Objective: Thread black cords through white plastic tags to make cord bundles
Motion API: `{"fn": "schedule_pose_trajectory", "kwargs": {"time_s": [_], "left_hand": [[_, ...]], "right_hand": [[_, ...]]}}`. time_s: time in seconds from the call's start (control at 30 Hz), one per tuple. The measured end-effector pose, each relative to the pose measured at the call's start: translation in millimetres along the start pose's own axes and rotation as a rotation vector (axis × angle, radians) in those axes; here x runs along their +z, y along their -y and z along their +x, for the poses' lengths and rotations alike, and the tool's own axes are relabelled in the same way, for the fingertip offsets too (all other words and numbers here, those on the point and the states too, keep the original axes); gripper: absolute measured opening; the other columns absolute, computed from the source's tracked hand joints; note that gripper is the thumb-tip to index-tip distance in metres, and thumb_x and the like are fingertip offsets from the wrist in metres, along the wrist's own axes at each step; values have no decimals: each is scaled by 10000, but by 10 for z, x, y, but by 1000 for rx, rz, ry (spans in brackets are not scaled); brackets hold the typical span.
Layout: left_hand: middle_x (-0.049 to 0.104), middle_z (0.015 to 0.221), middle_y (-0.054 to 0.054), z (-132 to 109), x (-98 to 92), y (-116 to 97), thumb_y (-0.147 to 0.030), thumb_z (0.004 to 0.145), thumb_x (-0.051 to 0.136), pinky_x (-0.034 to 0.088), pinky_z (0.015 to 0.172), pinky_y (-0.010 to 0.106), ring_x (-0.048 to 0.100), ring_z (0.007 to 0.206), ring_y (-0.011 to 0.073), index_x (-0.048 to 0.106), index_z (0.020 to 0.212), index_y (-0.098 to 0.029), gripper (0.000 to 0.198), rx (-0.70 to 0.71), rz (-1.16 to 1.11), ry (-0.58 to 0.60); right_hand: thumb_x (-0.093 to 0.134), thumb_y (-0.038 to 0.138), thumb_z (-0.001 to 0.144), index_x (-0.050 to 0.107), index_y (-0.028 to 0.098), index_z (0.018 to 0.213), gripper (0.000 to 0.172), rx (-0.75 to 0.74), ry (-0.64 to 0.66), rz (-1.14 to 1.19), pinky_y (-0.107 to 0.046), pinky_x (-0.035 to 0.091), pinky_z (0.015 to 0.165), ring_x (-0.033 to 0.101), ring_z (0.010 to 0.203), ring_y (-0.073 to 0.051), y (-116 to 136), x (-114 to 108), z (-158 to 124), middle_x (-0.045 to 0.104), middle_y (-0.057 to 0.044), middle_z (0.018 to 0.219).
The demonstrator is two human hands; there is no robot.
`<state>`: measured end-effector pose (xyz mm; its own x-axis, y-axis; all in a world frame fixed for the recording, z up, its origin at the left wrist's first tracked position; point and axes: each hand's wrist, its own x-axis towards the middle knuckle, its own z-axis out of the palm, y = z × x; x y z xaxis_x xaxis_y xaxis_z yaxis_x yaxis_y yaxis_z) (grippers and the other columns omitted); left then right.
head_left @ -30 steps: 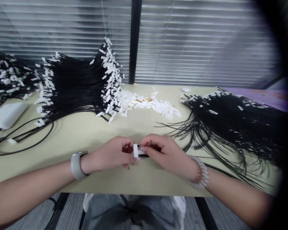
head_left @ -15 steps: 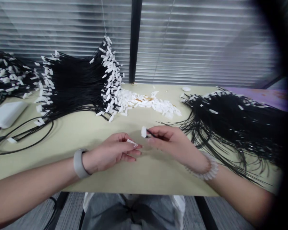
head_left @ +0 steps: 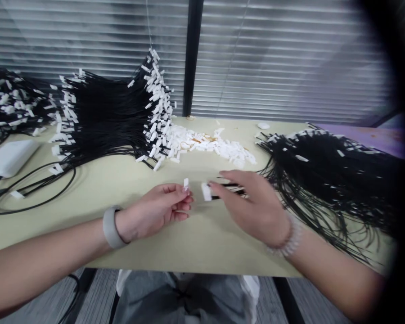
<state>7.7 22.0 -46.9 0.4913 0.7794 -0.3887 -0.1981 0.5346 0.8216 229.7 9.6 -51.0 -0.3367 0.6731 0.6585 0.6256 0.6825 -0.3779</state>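
My left hand pinches a small white plastic connector housing upright between thumb and fingertips. To its right, a white connector with black wires lies low over the table, the wires running rightward beneath my right hand. That hand is slightly blurred; its fingers are stretched and apart above the wires, one fingertip close to the connector. Whether that fingertip touches it is hard to make out. Behind both hands spreads a heap of loose white housings.
A thick bundle of black cables with white ends stands at the back left, another pile beyond it. Loose black wires cover the right side. A white power bank with a looped cable lies far left. Blinds hang behind the table.
My right hand's fingers have spread off the wired connector they were pinching, and the connector now sits lower. In my left hand the white housing has turned from lying sideways to upright.
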Motion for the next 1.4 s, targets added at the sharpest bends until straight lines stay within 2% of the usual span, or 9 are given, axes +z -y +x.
{"fn": "schedule_pose_trajectory", "kwargs": {"time_s": [0.1, 0.2, 0.4, 0.57, 0.9, 1.0, 1.1, 1.2, 1.4], "left_hand": [[524, 748, 3, 3, 11, 14, -360, 780, 608, 431, 601, 203, 503, 649, 69, 564, 819, -134, 234, 11, -5, -6], [528, 759, 7, -1, 43, 18, -388, 778, 597, 420, 579, 201, 503, 670, 82, 557, 851, -147, 255, 21, 2, -33], [546, 859, 24, -27, 92, 10, -421, 760, 601, 430, 522, 191, 524, 707, 99, 538, 875, -158, 293, 45, 21, -74], [556, 931, 31, -60, 91, 35, -487, 758, 570, 426, 474, 185, 594, 731, 137, 509, 907, -186, 341, -63, 141, -1], [454, 651, -28, -65, 70, 96, -523, 774, 517, 277, 406, 162, 385, 500, 58, 488, 808, -169, 356, 76, 290, -93], [416, 619, -40, -58, 57, 87, -526, 795, 480, 287, 422, 176, 366, 485, 62, 464, 786, -176, 351, 131, 315, -131], [406, 608, -38, -57, 40, 60, -525, 809, 457, 280, 435, 177, 346, 491, 67, 487, 810, -176, 350, 202, 413, -167], [390, 588, -40, -56, 30, 43, -539, 812, 440, 266, 433, 173, 333, 490, 70, 492, 833, -187, 356, 216, 440, -183], [376, 578, -43, -55, 26, 44, -521, 842, 399, 298, 447, 181, 353, 498, 75, 485, 814, -191, 343, 245, 474, -188]], "right_hand": [[473, 138, 830, 527, 144, 1155, 329, -314, 213, -347, -398, 431, 778, 493, 943, -238, 118, 174, 38, 529, -138, 1116], [421, 145, 849, 479, 120, 1225, 382, -348, 299, -469, -396, 435, 751, 483, 900, -227, 193, 186, 28, 511, -151, 1112], [423, 143, 850, 486, 94, 1215, 373, -426, 193, -526, -344, 403, 649, 466, 757, -181, 259, 149, 21, 550, -112, 932], [493, 140, 810, 599, 104, 1007, 226, -583, 118, -492, -339, 371, 587, 473, 709, -170, 246, 135, 40, 584, -72, 836], [496, 170, 814, 590, 123, 1012, 224, -687, 182, -396, -368, 405, 699, 527, 837, -194, 294, 168, 18, 596, -67, 907], [498, 229, 825, 565, 151, 1066, 262, -584, 218, -270, -389, 418, 789, 525, 887, -204, 313, 149, 44, 597, -71, 915], [442, 292, 865, 507, 153, 1168, 339, -210, 278, -96, -341, 434, 779, 528, 916, -187, 277, 94, 96, 582, -101, 1010], [391, 250, 897, 614, 173, 951, 242, 76, 441, 4, -255, 410, 667, 546, 730, -123, 219, 50, 130, 617, -42, 817], [432, 235, 869, 583, 169, 661, 266, 136, 655, 88, -211, 310, 541, 457, 526, -68, 213, 69, 104, 543, 24, 571]]}}
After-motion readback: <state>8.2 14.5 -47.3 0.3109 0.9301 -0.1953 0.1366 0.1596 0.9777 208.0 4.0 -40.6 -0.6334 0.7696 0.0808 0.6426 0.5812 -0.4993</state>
